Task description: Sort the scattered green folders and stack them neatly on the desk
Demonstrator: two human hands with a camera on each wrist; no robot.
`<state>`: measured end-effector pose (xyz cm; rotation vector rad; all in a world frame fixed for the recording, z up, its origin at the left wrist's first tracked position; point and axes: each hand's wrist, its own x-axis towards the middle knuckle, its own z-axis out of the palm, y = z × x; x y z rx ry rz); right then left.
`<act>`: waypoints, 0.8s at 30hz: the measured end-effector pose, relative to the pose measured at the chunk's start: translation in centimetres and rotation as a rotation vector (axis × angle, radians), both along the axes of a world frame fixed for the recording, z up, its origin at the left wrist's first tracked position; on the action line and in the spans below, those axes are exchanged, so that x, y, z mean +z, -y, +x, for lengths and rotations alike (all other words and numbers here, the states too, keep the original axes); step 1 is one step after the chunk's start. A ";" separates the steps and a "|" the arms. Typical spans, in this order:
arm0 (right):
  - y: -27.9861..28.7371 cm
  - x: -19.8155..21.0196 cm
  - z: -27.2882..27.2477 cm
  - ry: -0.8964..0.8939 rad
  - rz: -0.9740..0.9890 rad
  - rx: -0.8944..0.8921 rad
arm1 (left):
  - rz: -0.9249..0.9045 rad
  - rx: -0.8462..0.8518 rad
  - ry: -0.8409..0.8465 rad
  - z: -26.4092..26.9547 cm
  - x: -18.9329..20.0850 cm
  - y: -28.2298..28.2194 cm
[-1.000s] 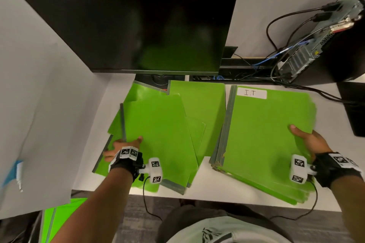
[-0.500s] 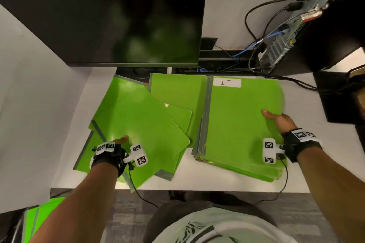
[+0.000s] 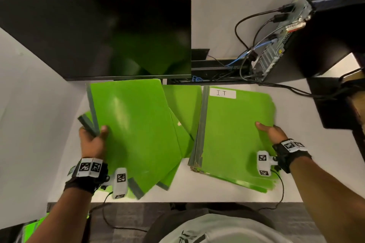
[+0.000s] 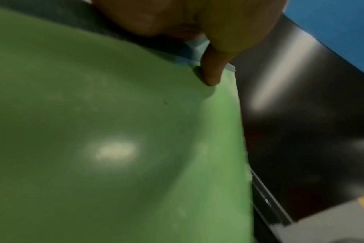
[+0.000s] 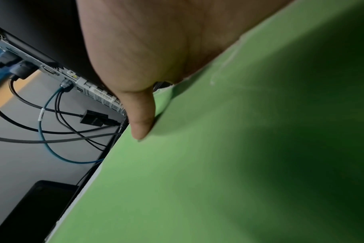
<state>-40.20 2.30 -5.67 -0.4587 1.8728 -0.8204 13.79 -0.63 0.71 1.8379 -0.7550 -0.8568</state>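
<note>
Left hand (image 3: pixel 92 142) grips the grey spine edge of a green folder (image 3: pixel 136 132), thumb on top, fingers curled under; the folder is tilted up off the loose pile (image 3: pixel 177 144), just in front of the monitor (image 3: pixel 94 33). Loose pile lies fanned on the tabletop (image 3: pixel 197 191) below the monitor. Stack (image 3: pixel 233 134), labelled "I.T", sits right of the pile, below the monitor's right end. Right hand (image 3: pixel 270 132) holds the stack's right edge: thumb on top, fingers hidden beneath.
</note>
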 end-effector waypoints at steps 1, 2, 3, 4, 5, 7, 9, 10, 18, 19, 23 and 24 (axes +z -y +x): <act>0.0 -0.1 -0.1 0.010 -0.004 0.002 | -0.018 -0.047 0.001 0.6 0.6 0.1; -0.1 -0.2 -0.1 0.014 -0.004 0.000 | -0.041 -0.083 -0.006 0.8 1.4 0.2; -0.1 -0.1 0.0 0.029 -0.013 0.008 | -0.069 -0.123 -0.021 0.7 2.3 0.3; -0.2 -0.2 0.0 0.049 -0.019 0.008 | -0.090 -0.162 -0.029 0.5 3.0 0.5; -0.2 -0.6 -0.2 0.069 -0.033 0.007 | -0.105 -0.205 -0.040 0.0 3.8 0.7; -0.2 -1.0 -0.5 0.110 -0.041 0.001 | -0.120 -0.287 -0.058 -1.7 5.3 1.7; -0.2 -0.5 -0.2 0.140 -0.047 0.011 | -0.142 -0.392 -0.043 -3.9 7.0 3.1; -0.2 -0.4 -0.1 0.137 -0.047 0.012 | -0.154 -0.441 -0.032 -5.0 8.1 4.0; -0.5 -1.0 -0.3 0.087 -0.042 0.026 | -0.272 -0.679 -0.034 -11.1 14.9 10.1; -0.4 -1.1 -0.4 0.085 -0.039 0.034 | -0.278 -0.696 -0.053 -12.2 14.8 10.7; -0.5 -1.4 -0.8 0.109 -0.020 0.057 | -0.216 -0.795 -0.148 -17.0 12.0 11.5; -0.4 -1.4 -0.8 0.116 -0.031 0.052 | -0.183 -0.839 -0.168 -18.1 10.7 11.2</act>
